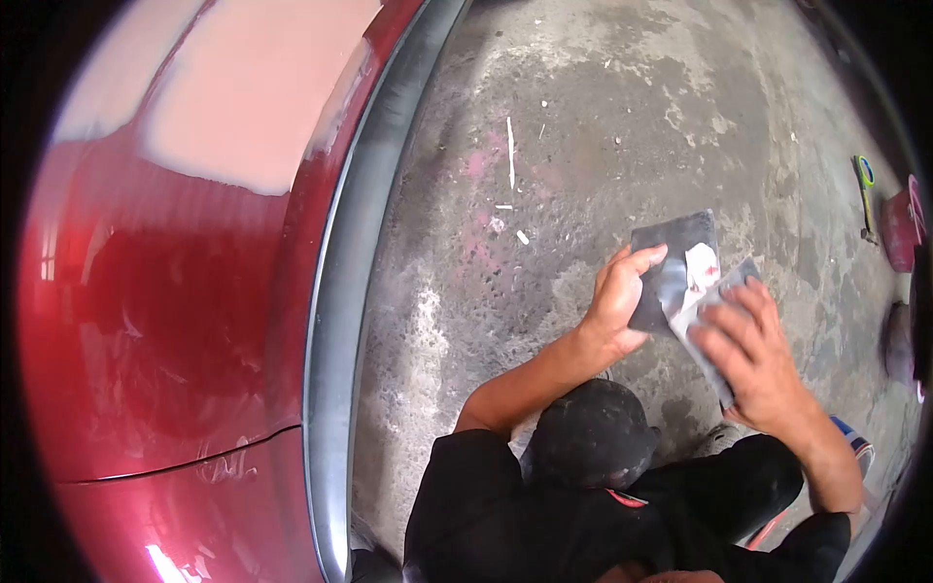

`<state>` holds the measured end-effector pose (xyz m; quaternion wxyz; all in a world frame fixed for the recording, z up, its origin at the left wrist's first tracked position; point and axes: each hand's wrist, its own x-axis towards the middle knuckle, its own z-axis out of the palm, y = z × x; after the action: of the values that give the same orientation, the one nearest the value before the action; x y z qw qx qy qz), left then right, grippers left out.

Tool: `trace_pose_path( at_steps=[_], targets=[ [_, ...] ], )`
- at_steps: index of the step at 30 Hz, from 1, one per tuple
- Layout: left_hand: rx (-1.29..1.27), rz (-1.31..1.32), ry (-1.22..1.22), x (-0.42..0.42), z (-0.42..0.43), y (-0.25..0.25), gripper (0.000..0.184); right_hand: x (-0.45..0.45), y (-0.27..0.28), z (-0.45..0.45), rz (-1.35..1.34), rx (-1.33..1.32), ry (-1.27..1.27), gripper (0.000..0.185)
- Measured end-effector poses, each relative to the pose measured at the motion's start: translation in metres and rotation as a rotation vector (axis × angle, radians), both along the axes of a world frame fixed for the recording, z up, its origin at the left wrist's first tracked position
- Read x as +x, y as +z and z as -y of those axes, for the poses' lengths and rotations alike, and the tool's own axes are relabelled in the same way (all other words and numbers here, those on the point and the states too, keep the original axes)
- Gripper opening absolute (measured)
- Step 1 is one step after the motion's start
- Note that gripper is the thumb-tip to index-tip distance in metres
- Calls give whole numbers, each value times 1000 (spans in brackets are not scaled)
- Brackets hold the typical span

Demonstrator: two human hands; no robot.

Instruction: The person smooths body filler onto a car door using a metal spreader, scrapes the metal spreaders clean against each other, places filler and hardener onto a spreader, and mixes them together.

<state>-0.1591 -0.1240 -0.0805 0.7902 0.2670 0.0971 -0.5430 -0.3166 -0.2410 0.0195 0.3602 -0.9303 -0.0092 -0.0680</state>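
My left hand grips a dark, flat mixing board by its left edge, thumb on top. A dab of white paste with a reddish streak lies on the board. In my right hand, slightly blurred by motion, is a wide grey spreader. Its upper edge lies against the board beside the paste. My right fingers lie across the spreader and hide part of it. Both hands are above the concrete floor, right of the car.
A glossy red car body with pale pink patches fills the left side. Grey trim runs along its edge. White scraps lie on the stained concrete floor. At right are a pink bucket and a green-handled tool.
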Motion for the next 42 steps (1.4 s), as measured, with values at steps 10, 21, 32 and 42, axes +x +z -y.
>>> trace_pose_path(
  at_steps=[10,21,32,42],
  targets=[
    [73,554,94,-17,1,19,24,-2,6,20,-24,-394,95,58],
    [129,193,-10,-9,-3,25,22,3,17,20,-26,-17,68,67],
    [136,738,94,-7,-13,29,19,-23,-26,45,-33,-436,-121,62],
    [418,1273,160,-19,-15,45,23,12,-39,-5,167,-238,-11,73]
  ],
)
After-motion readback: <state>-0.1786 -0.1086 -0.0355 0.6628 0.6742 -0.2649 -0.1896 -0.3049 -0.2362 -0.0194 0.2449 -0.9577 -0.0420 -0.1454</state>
